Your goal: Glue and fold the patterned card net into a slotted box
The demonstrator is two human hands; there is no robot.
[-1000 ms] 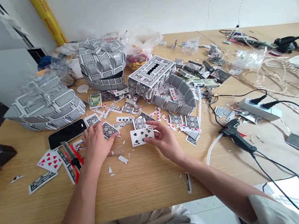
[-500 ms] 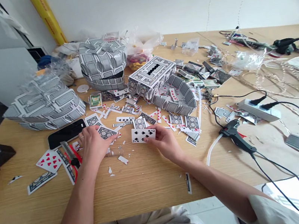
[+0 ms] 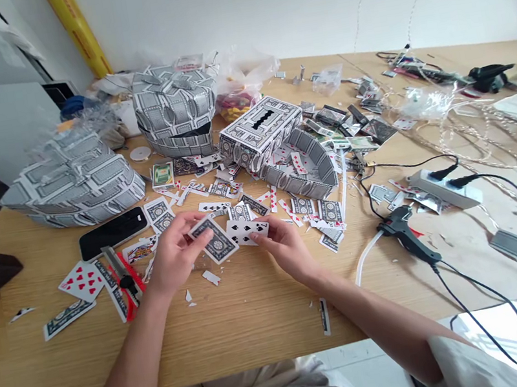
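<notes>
Pinched in my left hand [image 3: 175, 252] is a face-down card [image 3: 215, 239] with a dark patterned back, tilted toward the right. My right hand [image 3: 286, 246] grips a face-up seven of spades [image 3: 243, 231] by its right end. The two cards meet or overlap slightly between the hands. Whole cards and cut strips lie scattered behind both hands. Left of my left hand, a box cutter [image 3: 123, 277] rests on red and card pieces, in front of a black phone [image 3: 113, 233].
Card-covered boxes stand at the back left [image 3: 75, 183] and back centre [image 3: 177, 111]. A slotted card box [image 3: 261, 131] leans on an open card-walled tray [image 3: 319, 161]. On the right are a glue gun [image 3: 407, 235], a power strip [image 3: 447, 188] and loose cables.
My left hand has lifted a face-down card from the pile and moved right, up to the seven of spades. My right hand has hardly moved.
</notes>
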